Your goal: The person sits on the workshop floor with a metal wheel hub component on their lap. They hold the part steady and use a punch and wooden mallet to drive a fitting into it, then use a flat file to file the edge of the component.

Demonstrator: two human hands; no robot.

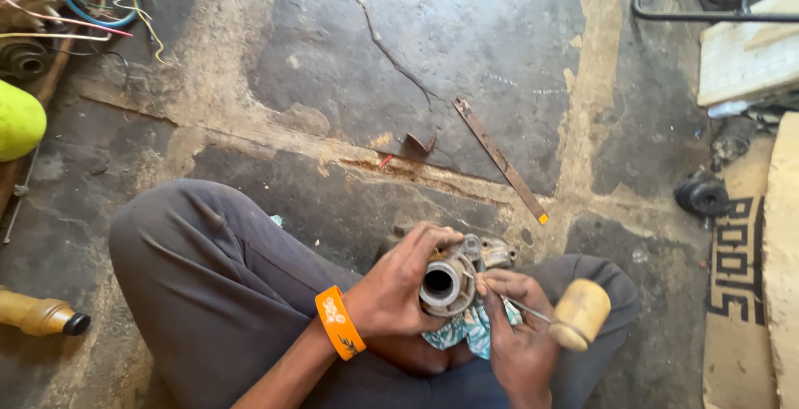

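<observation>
The left hand [398,288], an orange wristband [339,322] on its wrist, gripped a round metal motor housing [449,280] over the lap. The right hand [516,334] pressed a wooden-handled screwdriver [574,315] against the housing's rim, above a patterned cloth [470,332]. A rusty metal strip [499,159] lay on the cracked concrete floor [433,34] beyond the knees

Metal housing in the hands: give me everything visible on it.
The metal housing is a grey, grimy cast part with a round open bore facing the camera, dark inside, and lugs on its upper right side. The left hand grips it from the left, fingers over its top edge. The right hand holds a tool with a pale wooden handle, its thin metal shaft reaching the bore's right rim. A blue-and-white patterned cloth lies beneath it, over the person's lap.
</observation>
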